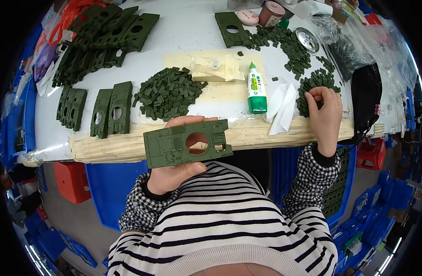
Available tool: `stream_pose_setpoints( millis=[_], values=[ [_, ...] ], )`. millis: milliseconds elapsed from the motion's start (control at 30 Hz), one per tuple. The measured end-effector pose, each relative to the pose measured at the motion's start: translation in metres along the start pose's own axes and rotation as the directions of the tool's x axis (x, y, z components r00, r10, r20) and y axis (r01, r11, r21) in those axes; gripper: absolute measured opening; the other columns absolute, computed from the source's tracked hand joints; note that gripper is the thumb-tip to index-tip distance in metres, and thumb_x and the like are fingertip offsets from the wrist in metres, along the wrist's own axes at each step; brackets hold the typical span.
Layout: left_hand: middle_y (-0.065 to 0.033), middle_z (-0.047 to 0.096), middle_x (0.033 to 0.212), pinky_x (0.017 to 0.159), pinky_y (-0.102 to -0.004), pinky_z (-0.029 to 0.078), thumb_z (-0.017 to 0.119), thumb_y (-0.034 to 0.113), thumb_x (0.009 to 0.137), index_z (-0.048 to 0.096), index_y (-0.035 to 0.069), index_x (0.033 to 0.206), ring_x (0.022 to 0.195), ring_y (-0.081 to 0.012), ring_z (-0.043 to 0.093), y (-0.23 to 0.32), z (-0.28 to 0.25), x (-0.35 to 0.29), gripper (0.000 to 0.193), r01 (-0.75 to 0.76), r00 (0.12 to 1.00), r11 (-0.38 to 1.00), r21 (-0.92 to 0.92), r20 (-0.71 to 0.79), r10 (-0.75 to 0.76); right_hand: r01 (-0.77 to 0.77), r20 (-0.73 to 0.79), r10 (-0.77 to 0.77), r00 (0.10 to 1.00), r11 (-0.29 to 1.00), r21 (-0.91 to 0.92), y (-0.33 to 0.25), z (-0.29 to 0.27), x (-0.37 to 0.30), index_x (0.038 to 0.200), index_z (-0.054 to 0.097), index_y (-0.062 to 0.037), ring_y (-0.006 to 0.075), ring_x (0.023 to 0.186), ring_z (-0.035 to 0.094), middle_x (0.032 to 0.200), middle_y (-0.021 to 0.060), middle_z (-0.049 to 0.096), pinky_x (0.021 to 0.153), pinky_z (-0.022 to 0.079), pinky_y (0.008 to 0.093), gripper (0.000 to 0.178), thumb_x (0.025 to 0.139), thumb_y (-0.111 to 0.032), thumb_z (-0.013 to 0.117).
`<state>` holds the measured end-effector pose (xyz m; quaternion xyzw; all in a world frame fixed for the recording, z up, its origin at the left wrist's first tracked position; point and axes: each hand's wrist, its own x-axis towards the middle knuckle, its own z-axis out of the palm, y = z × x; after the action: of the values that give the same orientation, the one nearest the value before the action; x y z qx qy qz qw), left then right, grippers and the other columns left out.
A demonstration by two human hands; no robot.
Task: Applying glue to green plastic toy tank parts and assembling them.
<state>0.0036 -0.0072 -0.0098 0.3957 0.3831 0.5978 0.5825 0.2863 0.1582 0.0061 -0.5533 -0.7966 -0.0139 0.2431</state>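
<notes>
My left hand (pixel 172 178) holds a dark green plastic model tank hull top (pixel 167 148) just in front of the table's near edge. The hull piece lies nearly flat in the grip, my thumb along its near side, and a finger shows through its round hole. My right hand (pixel 327 115) is at the right-hand pile of small green plastic pieces (pixel 317 82). Its thumb and index finger are pinched together, and whatever lies between the tips is too small or hidden to make out. A larger heap of similar small pieces (pixel 167 94) sits beyond my left hand.
A white glue bottle (pixel 256 87) with green cap and base stands beside a folded white cloth (pixel 282 108). More hull pieces (pixel 120 108) stand at left, with stacks (pixel 114 30) behind. A taped block (pixel 218 69) bears a small cap. Blue trays (pixel 110 198) sit below the table.
</notes>
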Motion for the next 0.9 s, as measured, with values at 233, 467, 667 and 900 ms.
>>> stream_pose_setpoints(
  millis=[233,467,667,900],
  values=[
    [-0.0211,0.044,0.135,0.095,-0.0386,0.05,0.078,0.022,0.077,0.033,0.001,0.134,0.115,-0.0248,0.053,-0.003,-0.007,0.002,0.076,-0.042,0.996,0.998,-0.05,0.08,0.046,-0.016,-0.054,0.025,0.998,0.986,0.165,-0.009,-0.004,-0.002,0.084,0.058,-0.0002,0.0244,0.07,0.053,0.075,0.0093,0.057,0.066,0.043,0.0354,0.006,0.083,-0.003,0.063],
    [-0.0211,0.045,0.135,0.095,-0.038,0.049,0.078,0.022,0.077,0.033,-0.001,0.134,0.118,-0.0255,0.052,-0.004,-0.009,0.001,0.076,-0.055,0.997,0.997,-0.052,0.059,0.058,0.018,-0.036,-0.008,0.999,0.955,0.297,-0.029,-0.004,-0.019,0.092,0.063,0.0012,0.0215,0.065,0.055,0.078,0.0105,0.061,0.058,0.044,0.0303,0.012,0.08,0.001,0.066],
    [-0.0218,0.047,0.13,0.095,-0.0474,0.049,0.08,0.036,0.073,0.033,0.0,0.135,0.11,-0.0329,0.057,0.001,-0.002,-0.002,0.085,0.021,0.998,1.0,-0.021,-0.056,-0.022,0.187,-0.073,-0.181,0.981,0.978,0.09,-0.032,0.005,-0.026,0.092,0.066,0.0003,0.0231,0.073,0.057,0.078,0.0083,0.06,0.063,0.047,0.0325,0.017,0.075,0.004,0.065],
    [-0.022,0.047,0.13,0.095,-0.0469,0.049,0.079,0.035,0.074,0.033,0.0,0.135,0.111,-0.0331,0.057,-0.002,-0.006,-0.002,0.084,0.0,0.998,1.0,-0.03,-0.055,-0.002,0.306,-0.006,-0.307,0.952,0.952,-0.022,-0.034,0.002,-0.035,0.097,0.067,0.0018,0.0243,0.079,0.057,0.083,0.0101,0.059,0.068,0.049,0.0338,0.029,0.069,0.007,0.061]
  ],
)
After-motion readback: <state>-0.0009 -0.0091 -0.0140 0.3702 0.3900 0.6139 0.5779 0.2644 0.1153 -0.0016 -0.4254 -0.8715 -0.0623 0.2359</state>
